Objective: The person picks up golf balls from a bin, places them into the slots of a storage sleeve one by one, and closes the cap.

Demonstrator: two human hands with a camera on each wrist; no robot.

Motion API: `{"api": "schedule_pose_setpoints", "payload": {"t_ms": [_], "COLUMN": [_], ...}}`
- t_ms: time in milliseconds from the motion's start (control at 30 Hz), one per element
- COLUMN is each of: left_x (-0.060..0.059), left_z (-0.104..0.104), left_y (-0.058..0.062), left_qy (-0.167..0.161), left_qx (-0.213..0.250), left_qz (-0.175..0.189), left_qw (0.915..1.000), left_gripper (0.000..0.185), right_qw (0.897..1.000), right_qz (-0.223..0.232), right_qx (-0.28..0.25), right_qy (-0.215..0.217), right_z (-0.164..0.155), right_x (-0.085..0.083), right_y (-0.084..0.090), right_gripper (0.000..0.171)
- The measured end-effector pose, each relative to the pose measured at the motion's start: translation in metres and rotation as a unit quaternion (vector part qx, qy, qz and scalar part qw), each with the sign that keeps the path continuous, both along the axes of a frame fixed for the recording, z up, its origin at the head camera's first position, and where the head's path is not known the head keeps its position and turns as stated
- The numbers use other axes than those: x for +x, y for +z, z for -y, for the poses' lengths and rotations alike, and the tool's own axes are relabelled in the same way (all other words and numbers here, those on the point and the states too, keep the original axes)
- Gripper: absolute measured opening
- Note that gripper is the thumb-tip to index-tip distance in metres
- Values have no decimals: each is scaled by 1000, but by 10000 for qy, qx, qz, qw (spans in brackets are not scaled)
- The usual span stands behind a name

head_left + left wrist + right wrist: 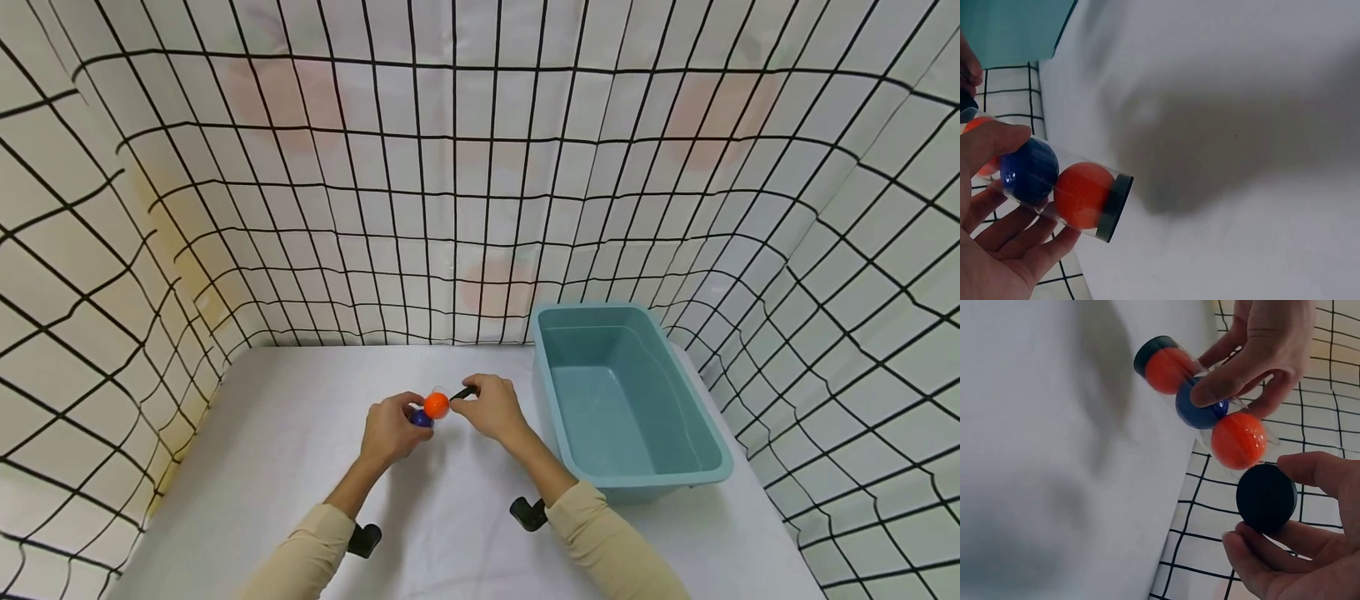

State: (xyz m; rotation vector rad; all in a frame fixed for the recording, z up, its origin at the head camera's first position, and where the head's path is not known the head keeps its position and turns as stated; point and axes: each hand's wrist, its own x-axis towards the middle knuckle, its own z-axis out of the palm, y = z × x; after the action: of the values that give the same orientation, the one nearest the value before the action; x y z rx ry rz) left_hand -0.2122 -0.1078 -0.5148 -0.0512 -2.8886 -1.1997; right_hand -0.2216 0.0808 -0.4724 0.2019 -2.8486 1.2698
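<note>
Right hand (1310, 550) pinches black cap (1266, 498); left hand (1269, 344) curled round clear tube (1200, 394) of balls, tilted.

left hand (390, 429), right hand (491, 408), fingers curled

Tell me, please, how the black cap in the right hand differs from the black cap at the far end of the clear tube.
The loose black cap is off the clear tube, pinched between the right hand's fingers; the fitted black cap is seated on the tube's closed end, untouched by fingers. The loose cap shows its flat round face in the right wrist view; the fitted cap shows mostly its rim, against an orange ball. Both look black, round and matching.
</note>
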Motion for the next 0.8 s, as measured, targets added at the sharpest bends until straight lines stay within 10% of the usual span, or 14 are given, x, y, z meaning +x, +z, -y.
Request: {"api": "schedule_pose_setpoints", "payload": {"t_ms": [800], "left_x": [3], "left_z": [-4], "left_y": [4], "left_qy": [29], "left_qx": [18], "left_qz": [-52], "left_qw": [10000], "left_gripper": [42], "right_qw": [9991], "right_qz": [14], "right_qx": [-412], "right_qy": [-68], "right_z": [-3], "right_x": [5], "right_y": [2], "right_gripper": [34]}}
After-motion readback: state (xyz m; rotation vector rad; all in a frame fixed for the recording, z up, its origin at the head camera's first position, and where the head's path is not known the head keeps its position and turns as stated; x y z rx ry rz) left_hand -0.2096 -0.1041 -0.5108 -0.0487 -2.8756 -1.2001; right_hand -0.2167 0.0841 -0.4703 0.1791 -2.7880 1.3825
